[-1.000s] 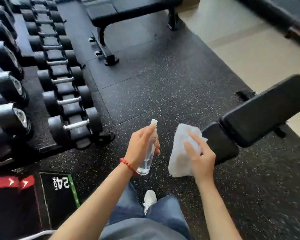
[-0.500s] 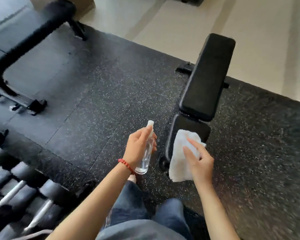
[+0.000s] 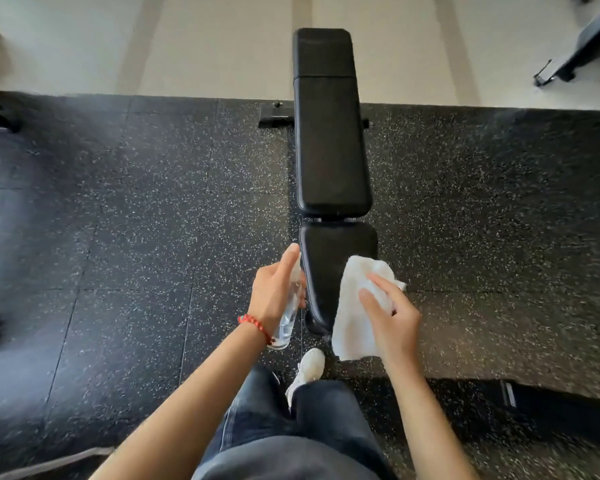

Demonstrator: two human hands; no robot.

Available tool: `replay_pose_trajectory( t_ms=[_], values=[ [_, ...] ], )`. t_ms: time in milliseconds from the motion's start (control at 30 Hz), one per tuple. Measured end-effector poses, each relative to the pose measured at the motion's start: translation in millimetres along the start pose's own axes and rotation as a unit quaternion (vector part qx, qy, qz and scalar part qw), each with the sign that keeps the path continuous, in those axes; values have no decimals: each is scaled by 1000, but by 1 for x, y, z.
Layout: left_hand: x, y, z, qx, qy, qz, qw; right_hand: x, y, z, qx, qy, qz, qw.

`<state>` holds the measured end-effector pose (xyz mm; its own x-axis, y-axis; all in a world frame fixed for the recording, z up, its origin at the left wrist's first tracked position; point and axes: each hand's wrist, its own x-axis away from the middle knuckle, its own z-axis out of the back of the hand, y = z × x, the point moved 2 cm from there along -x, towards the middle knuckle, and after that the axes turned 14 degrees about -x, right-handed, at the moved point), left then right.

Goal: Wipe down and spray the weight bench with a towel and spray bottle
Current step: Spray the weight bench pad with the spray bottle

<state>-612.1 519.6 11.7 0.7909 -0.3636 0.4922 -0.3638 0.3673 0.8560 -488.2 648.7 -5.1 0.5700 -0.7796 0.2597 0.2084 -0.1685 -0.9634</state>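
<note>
Both hands (image 3: 333, 306) just above weight bench (image 3: 331, 150), holding spray bottle (image 3: 288, 317), towel (image 3: 355, 320).

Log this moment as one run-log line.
left hand: holds spray bottle | right hand: holds towel | weight bench: ahead, wiping not begun

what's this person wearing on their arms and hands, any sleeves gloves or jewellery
Both forearms are bare up to the edge of the picture, so no sleeves show. No gloves on either hand. The left hand has a red beaded bracelet around the wrist. The right hand and its wrist carry nothing: no watch, no band, and no rings that can be made out.
</note>
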Motion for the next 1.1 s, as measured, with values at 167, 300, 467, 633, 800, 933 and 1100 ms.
replay_pose_trajectory(
  t_ms=[167,300,467,633,800,933,1100],
  values=[
    [-36,6,-23,-72,-5,13,997,-28,0,7,7,11,-17,1000],
    [-62,9,-34,-103,-37,37,993,-45,-6,12,-5,31,-35,999],
    [-101,11,-35,-163,-107,42,980,-56,-2,13,-17,112,-43,993],
    [-152,14,-30,-236,-188,40,953,-57,11,-11,-19,244,-62,968],
    [-195,14,-17,-334,-225,27,915,-47,19,-58,-81,336,-63,936],
    [-213,11,-8,-370,-255,4,894,-36,25,-97,-113,392,-79,910],
    [-218,2,-5,-434,-244,-35,867,-22,31,-117,-128,417,-89,895]
  ],
)
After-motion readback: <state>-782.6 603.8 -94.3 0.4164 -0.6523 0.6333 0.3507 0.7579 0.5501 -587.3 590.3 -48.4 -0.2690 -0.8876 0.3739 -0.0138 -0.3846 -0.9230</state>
